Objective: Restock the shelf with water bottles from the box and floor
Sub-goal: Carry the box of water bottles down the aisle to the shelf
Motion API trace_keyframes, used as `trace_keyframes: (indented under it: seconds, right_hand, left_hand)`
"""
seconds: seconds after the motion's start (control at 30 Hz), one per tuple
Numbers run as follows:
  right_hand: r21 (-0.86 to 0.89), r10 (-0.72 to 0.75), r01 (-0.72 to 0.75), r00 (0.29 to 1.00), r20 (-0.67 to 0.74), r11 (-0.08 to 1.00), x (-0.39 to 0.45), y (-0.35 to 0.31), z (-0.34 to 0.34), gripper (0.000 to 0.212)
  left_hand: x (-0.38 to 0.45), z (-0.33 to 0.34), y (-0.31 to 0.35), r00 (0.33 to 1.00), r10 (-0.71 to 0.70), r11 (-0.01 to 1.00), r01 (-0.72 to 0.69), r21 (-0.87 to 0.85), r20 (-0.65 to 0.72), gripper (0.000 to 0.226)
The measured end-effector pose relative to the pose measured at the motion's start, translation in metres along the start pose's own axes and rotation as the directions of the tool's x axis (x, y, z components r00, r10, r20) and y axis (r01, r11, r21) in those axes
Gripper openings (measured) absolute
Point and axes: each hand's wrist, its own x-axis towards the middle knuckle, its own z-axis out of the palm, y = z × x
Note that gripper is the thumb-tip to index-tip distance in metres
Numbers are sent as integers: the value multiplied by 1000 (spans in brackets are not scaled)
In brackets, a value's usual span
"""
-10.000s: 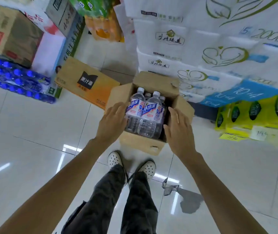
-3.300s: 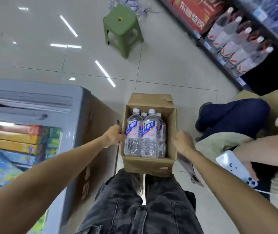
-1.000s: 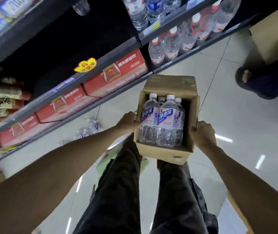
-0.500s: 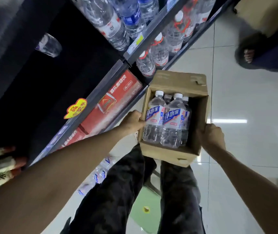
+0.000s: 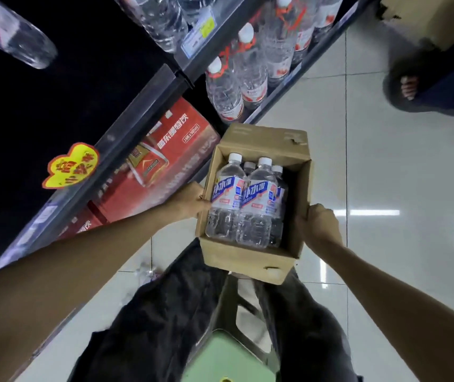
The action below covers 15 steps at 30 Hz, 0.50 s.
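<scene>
I hold an open cardboard box [image 5: 247,260] in front of me, above my legs. Several clear water bottles [image 5: 247,208] with blue and white labels and white caps stand upright inside it. My left hand [image 5: 190,202] grips the box's left wall. My right hand [image 5: 320,224] grips its right wall. The dark shelf [image 5: 148,95] runs diagonally at the left, with large water bottles [image 5: 236,78] on its lower tier.
Red drink cartons [image 5: 162,161] fill the bottom shelf, with a yellow price tag [image 5: 70,166] on the rail above. A green stool [image 5: 228,359] stands under me. Another person's sandalled foot [image 5: 410,89] and a cardboard box [image 5: 437,17] are at the top right. Loose bottles [image 5: 146,271] lie on the floor.
I carried the box from the paper goods aisle, past a freezer, to the drinks shelf. In the last second my view has swung closer to the shelf; both hands keep their grip.
</scene>
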Motion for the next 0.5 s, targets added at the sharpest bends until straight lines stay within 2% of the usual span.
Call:
trace_keyframes:
  seconds: [0.17, 0.3, 0.5]
  right_hand:
    - [-3, 3, -3, 999, -35, 1000, 11, 17, 21, 17]
    - [-7, -2, 1, 998, -67, 1000, 20, 27, 41, 17]
    - [-29, -5, 2, 993, -116, 1000, 40, 36, 76, 21]
  left_hand:
    - [24, 23, -18, 999, 39, 999, -40, -35, -30, 18]
    - [36, 34, -25, 993, 115, 991, -117, -69, -32, 33]
    - [67, 53, -57, 981, 178, 982, -182, -45, -77, 12]
